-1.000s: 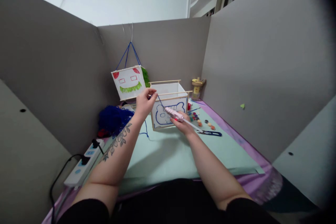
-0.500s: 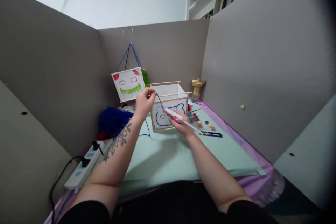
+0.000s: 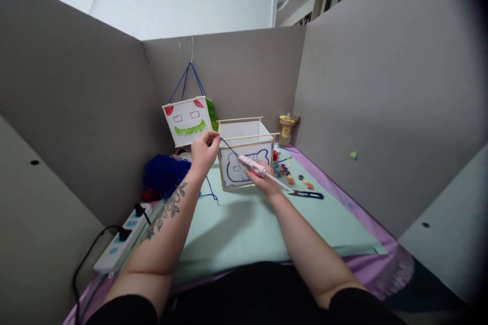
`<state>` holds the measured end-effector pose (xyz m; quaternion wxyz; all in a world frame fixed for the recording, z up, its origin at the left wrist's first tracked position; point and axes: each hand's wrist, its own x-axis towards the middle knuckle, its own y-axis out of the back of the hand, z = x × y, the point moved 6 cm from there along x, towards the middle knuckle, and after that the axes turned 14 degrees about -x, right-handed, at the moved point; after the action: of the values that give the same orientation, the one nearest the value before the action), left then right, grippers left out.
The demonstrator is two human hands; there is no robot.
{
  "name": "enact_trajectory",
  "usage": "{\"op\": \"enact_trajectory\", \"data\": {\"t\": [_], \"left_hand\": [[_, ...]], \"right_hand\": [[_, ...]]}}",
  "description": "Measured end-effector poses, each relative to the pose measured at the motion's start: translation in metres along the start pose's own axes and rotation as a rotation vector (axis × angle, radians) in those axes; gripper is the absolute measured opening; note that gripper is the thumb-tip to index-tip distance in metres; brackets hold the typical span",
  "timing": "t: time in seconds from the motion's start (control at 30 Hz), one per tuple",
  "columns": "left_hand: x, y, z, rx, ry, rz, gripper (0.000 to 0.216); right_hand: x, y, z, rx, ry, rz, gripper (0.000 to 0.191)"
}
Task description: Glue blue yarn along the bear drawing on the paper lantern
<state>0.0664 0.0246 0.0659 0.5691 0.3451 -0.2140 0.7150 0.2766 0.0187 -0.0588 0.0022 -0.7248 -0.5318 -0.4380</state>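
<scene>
My left hand (image 3: 205, 151) pinches a strand of blue yarn (image 3: 229, 144) near the left edge of an open-topped white box lantern (image 3: 246, 172). The strand runs down to the nozzle of a pink hot glue gun (image 3: 251, 164), which my right hand (image 3: 265, 182) grips. A white glue stick (image 3: 278, 183) juts from the gun's rear. Thin wooden sticks frame the lantern, and a bear face is drawn in blue on its front. Whether the nozzle touches the yarn I cannot tell.
Another lantern (image 3: 186, 124) hangs from a hook at the back left. Below it lies a heap of blue yarn (image 3: 163, 175), beside a power strip (image 3: 120, 246). Thread snips (image 3: 310, 195) and small paint pots (image 3: 282, 169) are on the right. Grey panels (image 3: 236, 71) enclose the table.
My left hand has moved left and slightly down, drawing the yarn out to a flatter slant between its fingers and the glue gun. My right hand has hardly moved.
</scene>
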Motion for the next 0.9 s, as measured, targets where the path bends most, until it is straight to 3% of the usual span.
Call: {"op": "enact_trajectory", "data": {"t": [0.57,0.9], "left_hand": [[-0.012,0.007,0.000,0.002,0.020,0.016,0.012],[-0.008,0.009,-0.005,-0.046,0.033,0.037,0.012]], "right_hand": [[0.003,-0.006,0.003,-0.001,-0.027,0.010,0.023],[-0.002,0.000,-0.010,-0.036,0.056,0.014,0.019]]}}
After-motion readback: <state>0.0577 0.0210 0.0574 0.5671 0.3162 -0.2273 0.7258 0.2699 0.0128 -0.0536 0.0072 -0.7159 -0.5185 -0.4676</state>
